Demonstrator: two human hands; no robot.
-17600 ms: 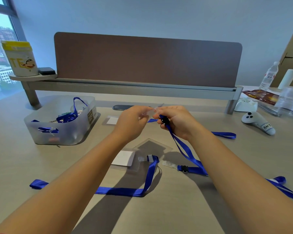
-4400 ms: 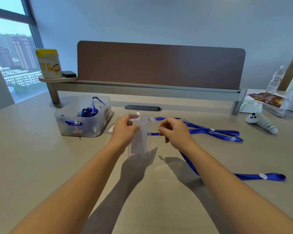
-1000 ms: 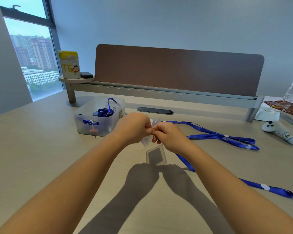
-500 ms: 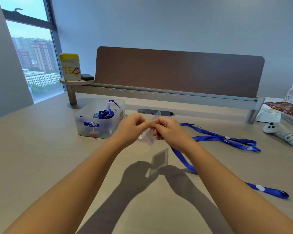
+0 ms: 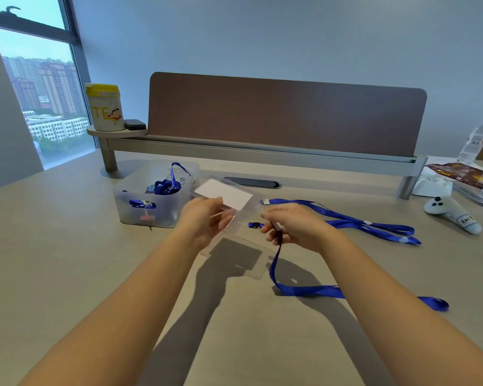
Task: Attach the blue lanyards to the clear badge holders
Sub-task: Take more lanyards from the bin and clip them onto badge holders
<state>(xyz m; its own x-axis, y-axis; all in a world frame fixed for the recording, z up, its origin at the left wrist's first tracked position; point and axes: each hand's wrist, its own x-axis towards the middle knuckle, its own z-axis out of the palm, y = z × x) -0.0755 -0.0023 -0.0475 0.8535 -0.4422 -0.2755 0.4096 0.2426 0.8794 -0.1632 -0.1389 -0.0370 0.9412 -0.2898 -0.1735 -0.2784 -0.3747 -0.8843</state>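
Left hand (image 5: 207, 221) gripping clear badge holder (image 5: 226, 199); right hand (image 5: 293, 227) pinching blue lanyard (image 5: 304, 290) clip. I'm lining clip with slot, going slow.

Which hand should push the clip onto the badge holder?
Probably the right hand: it already pinches the blue lanyard near its clip, while the left hand steadies the clear badge holder.

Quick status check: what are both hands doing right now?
Left hand gripping clear badge holder. Right hand pinching blue lanyard clip end. Not yet joined. Nothing between them.
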